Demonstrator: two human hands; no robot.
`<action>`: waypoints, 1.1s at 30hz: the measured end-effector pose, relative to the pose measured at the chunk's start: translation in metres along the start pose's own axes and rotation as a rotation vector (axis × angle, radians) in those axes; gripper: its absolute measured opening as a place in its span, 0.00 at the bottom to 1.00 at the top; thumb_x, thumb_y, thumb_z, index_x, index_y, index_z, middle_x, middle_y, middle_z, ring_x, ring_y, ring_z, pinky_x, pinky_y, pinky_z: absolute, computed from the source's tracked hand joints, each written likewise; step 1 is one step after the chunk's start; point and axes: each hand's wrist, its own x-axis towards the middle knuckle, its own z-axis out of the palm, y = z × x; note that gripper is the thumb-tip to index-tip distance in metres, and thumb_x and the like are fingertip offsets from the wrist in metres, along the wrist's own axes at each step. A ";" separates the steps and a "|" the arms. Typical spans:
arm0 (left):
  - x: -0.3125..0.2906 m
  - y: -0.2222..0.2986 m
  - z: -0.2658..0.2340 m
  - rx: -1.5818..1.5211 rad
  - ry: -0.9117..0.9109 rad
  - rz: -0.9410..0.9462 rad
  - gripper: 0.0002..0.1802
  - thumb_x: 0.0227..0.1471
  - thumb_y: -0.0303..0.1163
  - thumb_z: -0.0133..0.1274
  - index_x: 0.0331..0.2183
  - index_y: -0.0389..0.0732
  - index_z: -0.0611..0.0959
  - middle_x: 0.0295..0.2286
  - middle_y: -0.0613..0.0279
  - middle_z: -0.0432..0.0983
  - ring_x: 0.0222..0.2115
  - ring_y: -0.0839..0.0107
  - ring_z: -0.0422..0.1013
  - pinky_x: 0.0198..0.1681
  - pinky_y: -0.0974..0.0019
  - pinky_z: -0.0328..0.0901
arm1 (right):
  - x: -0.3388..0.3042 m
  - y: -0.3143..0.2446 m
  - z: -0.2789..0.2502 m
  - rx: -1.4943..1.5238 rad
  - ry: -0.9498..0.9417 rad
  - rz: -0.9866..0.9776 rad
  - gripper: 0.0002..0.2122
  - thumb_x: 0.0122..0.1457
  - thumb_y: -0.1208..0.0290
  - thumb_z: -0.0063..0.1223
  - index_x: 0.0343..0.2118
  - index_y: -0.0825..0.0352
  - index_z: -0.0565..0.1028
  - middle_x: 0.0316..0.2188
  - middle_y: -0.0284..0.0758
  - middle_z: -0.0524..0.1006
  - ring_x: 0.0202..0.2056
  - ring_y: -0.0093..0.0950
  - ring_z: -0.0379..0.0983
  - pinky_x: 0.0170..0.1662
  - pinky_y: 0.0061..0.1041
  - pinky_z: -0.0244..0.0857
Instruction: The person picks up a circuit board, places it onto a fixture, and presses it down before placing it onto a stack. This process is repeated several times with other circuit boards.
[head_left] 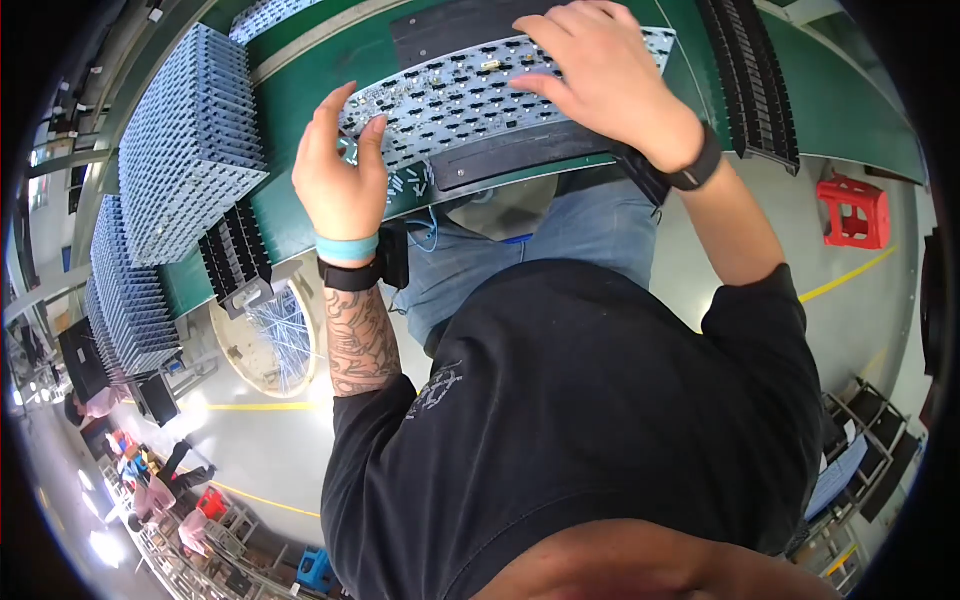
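Observation:
A long white circuit board (455, 105), dotted with rows of small black parts, lies across the green work surface in front of me. At its left end is my left hand (342, 180), with thumb and forefinger spread apart over the board's corner. My right hand (612, 75) reaches over the right part of the board, fingers spread, thumb and forefinger pointing left above it. Whether the fingertips press on the board is unclear. Small pale pieces (405, 186) lie loose beside my left wrist. A dark bar (520, 155) runs along the board's near side.
Tall stacks of similar boards (185, 145) stand at the left. Black slotted racks flank me, one at the right (755, 85) and one at the left (235, 255). A round bin (265, 340) with thin strips sits below the table edge. A red stool (853, 212) stands right.

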 end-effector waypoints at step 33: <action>-0.235 -0.097 -0.328 -0.173 0.675 -0.651 0.02 0.60 0.23 0.58 0.35 0.34 0.82 0.26 0.66 0.75 0.23 0.79 0.66 0.26 0.74 0.59 | -0.028 0.163 -0.063 0.438 0.211 0.783 0.19 0.58 0.65 0.70 0.48 0.72 0.80 0.41 0.31 0.80 0.43 0.17 0.73 0.47 0.18 0.65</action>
